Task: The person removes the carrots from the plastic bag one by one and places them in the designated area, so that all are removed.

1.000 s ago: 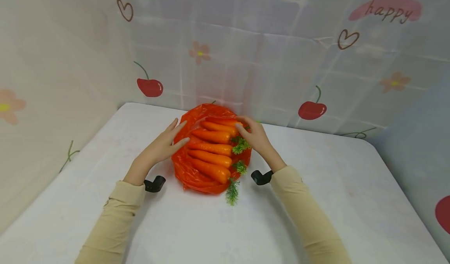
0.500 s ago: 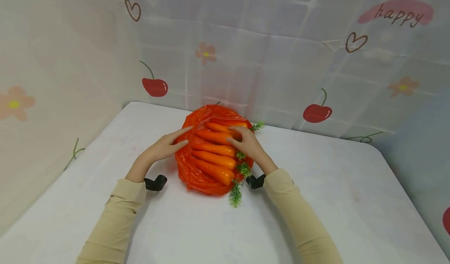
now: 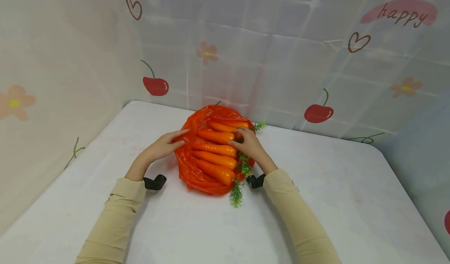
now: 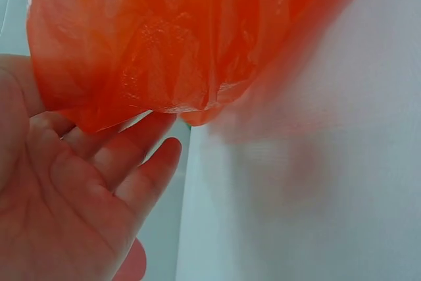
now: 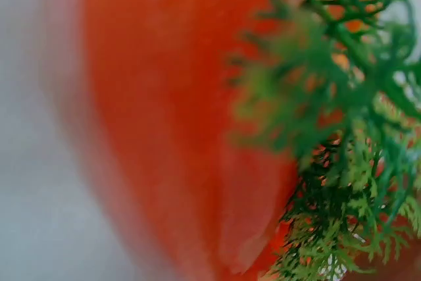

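A: Where do the carrots (image 3: 215, 159) lie?

B: Side by side in the open red-orange bag (image 3: 202, 186), which sits on the white worktop (image 3: 211, 232). I count six showing (more could be underneath). Their leafy crown ends point to the person's right, and some green tops (image 3: 236, 195) spill past the plastic; the lowest sprig hangs over the near side.

A: What is each hand doing?

B: The left hand (image 3: 159, 147) is loose, its fingers spread and nearly straight at the bag's left edge. The wrist view has the plastic lapping over those fingers, so it looks like steadying rather than gripping. The right hand (image 3: 250, 145) has thumb and fingers bent about the crown end of a carrot in the upper half of the row. Whether it really grasps anything I cannot tell; its wrist view is blurred and full of leaves.

A: How far along, would you say?

B: Partway, I judge. The carrots are together in a fairly neat row, all heads one way. What seems left is around the upper carrots, where the right hand is busy. The bag is not closed, and the greens are not tucked inside.
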Demonstrator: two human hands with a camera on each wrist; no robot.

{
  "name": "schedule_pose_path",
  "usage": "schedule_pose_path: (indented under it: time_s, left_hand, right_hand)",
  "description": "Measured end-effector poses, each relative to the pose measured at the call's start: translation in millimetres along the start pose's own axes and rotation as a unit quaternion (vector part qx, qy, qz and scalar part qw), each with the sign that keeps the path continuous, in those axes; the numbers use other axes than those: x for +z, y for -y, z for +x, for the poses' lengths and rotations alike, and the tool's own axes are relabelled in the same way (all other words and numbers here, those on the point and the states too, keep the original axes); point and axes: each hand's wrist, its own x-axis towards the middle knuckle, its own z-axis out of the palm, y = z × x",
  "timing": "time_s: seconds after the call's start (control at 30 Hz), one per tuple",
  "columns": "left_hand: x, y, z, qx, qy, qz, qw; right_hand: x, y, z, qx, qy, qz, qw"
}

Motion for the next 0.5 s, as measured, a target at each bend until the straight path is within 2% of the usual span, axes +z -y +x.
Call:
schedule_pose_path:
  time_s: [0.17, 0.37, 0.5]
  left_hand:
    - [-0.2, 5.5, 0.9, -0.004, -0.002, -0.029, 0.9996]
    - [0.0, 5.5, 1.4, -0.008, 0.001, -0.048, 0.9988]
    - [0.6, 4.5, 1.6, -0.011, 0.003, -0.050, 0.9987]
  right_hand:
    - [-2.3, 7.6, 4.2, 0.030, 0.017, -0.023, 0.9991]
    - [-5.7, 17.2, 12.8, 0.030, 0.036, -0.087, 0.9951]
    - [-6.6, 17.2, 17.1, 0.036, 0.057, -0.109, 0.9918]
